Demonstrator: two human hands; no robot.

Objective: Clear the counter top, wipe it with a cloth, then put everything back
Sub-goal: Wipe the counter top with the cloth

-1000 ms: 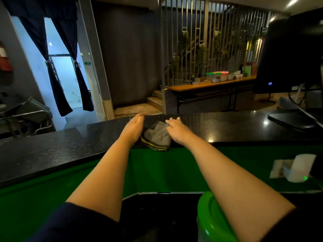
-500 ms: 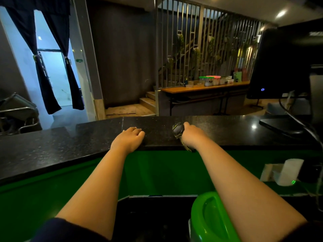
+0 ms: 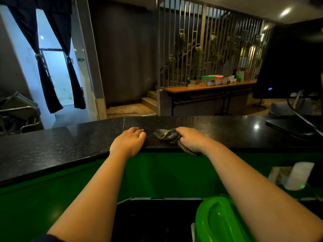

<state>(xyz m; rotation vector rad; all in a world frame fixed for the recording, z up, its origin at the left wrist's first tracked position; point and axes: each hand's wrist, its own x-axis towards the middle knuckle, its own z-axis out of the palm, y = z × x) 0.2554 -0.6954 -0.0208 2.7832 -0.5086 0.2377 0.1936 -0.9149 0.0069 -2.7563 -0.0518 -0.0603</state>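
A black speckled stone counter top (image 3: 61, 151) runs across the view above a green front panel. My right hand (image 3: 189, 139) grips a bunched grey cloth (image 3: 166, 134) with a yellow-trimmed edge, pressed on the counter near its front edge. A corner of the cloth hangs over the edge below my wrist. My left hand (image 3: 129, 143) rests palm down on the counter's front edge just left of the cloth, fingers loosely curled and holding nothing.
A dark monitor (image 3: 290, 63) with a blue light stands at the right on a flat black base (image 3: 290, 126). Below the counter sit a white device (image 3: 297, 175) with a green light and a green plastic bin (image 3: 215, 222).
My right hand has gathered the flat cloth into a bunch and closed on it. My left hand turned from edge-on beside the cloth to palm down on the counter edge.
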